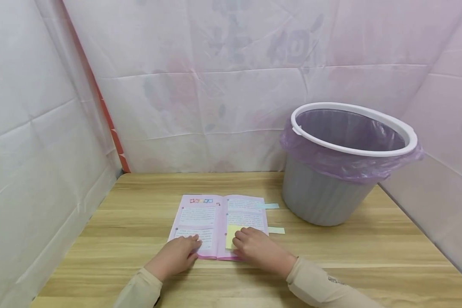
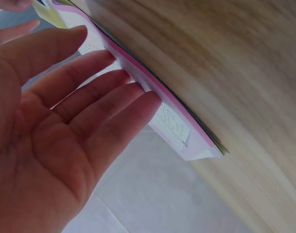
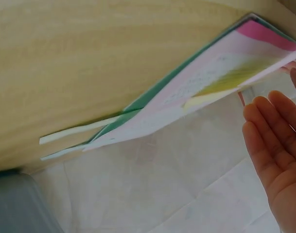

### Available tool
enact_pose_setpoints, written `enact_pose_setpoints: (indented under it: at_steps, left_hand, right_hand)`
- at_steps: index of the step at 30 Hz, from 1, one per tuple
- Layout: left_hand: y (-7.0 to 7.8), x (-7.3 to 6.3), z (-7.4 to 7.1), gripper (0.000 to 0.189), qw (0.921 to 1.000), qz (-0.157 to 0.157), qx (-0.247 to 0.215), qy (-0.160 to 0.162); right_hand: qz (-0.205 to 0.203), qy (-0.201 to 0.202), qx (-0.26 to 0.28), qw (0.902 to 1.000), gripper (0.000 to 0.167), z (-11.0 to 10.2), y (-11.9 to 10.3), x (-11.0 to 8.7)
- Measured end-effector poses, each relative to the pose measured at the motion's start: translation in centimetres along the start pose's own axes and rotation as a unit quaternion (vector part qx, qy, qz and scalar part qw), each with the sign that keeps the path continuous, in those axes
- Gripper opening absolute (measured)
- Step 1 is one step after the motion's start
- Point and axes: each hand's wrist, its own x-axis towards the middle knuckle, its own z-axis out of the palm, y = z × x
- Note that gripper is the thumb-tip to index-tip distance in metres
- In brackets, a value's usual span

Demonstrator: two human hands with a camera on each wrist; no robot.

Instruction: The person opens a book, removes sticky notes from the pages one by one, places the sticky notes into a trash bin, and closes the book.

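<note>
An open book (image 1: 220, 239) with pink-edged printed pages lies flat on the wooden table. On its left page rest the fingertips of my left hand (image 1: 179, 255), the fingers nearly straight and the palm bare in the left wrist view. A yellow sticky note (image 1: 231, 243) is on the lower part of the right page, one edge lifted in the right wrist view. My right hand (image 1: 262, 250) is over that page, its fingertips overlapping the note in the head view. In the right wrist view the right fingers (image 3: 265, 155) are loosely bent, with nothing between them.
Two pale paper tabs, a blue one (image 1: 271, 206) and a yellowish one (image 1: 276, 230), stick out from the book's right edge. A grey bin (image 1: 319, 192) with a purple liner (image 1: 342, 164) stands at the right back. White printed cloth (image 1: 208, 107) hangs around the table.
</note>
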Motion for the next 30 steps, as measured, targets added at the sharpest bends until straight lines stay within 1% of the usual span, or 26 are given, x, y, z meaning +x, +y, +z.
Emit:
enact_pose_setpoints:
  at_steps: [4,6,9,12,15,18,22,24,30]
  left_hand:
    - [0.0,-0.1,0.0,0.030,1.0000,-0.002,-0.003,-0.001]
    - [0.1,-0.1,0.0,0.030,1.0000,-0.001,-0.002,-0.001]
    - [0.0,-0.1,0.0,0.030,1.0000,0.001,-0.001,0.001]
    - [0.0,0.0,-0.1,0.030,1.0000,0.003,-0.001,0.003]
    - [0.0,0.0,-0.1,0.030,1.0000,0.003,-0.002,0.001]
    - [0.1,-0.1,-0.1,0.029,1.0000,0.002,-0.003,0.001]
    - [0.1,-0.2,-0.1,0.029,1.0000,0.000,-0.002,0.002]
    - [0.1,-0.1,-0.1,0.030,1.0000,-0.001,-0.002,0.002]
    - [0.1,-0.1,-0.1,0.030,1.0000,-0.003,0.002,0.001]
  right_hand:
    - [0.003,-0.006,-0.005,1.0000,0.018,0.2,-0.2,0.0]
    - [0.001,-0.004,-0.008,1.0000,0.015,0.3,-0.2,0.0]
    - [0.006,0.005,-0.019,0.9998,0.015,0.2,-0.2,0.0]
    - [0.024,0.007,-0.032,0.9992,0.020,0.1,-0.1,-0.1]
    - [0.050,0.007,-0.036,0.9981,0.024,0.0,0.2,-0.2]
    - [0.075,0.003,-0.037,0.9965,0.023,-0.2,0.5,-0.3]
    - [0.104,-0.014,-0.041,0.9936,0.019,-0.5,1.0,-0.5]
    - [0.113,-0.014,-0.043,0.9926,0.019,-0.5,1.3,-0.5]
    - [0.126,0.007,-0.045,0.9910,0.021,-0.5,2.0,-0.5]
